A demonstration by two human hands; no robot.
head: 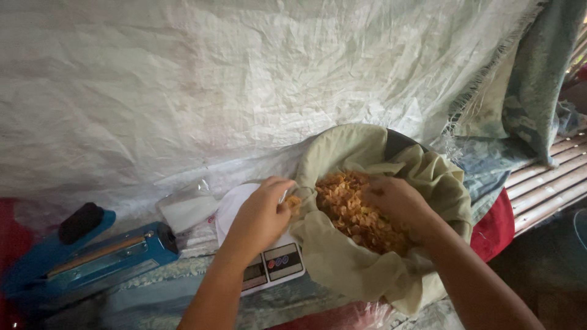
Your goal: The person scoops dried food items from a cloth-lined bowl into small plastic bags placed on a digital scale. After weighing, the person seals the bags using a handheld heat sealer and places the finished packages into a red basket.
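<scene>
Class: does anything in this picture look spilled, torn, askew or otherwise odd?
Nothing looks spilled: the chips stay inside the cloth-lined bowl. Only the sack sheet behind has a frayed right edge. The left hand covers the scale.

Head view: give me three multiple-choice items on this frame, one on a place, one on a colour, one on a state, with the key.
1. Where are the golden chips?
A. in a cloth-lined basin
B. on the heat sealer
C. on the bare floor

2. What colour is the heat sealer?
A. yellow
B. blue
C. white

3. What is the right hand doing?
A. resting on the scale
B. lifted clear of everything
C. reaching into the chips

Key: 1 A, the chips fill the cloth. 2 B, its body is blue. 3 C, its fingers lie on the heap, while the left hand holds a clear bag by the rim.
</scene>
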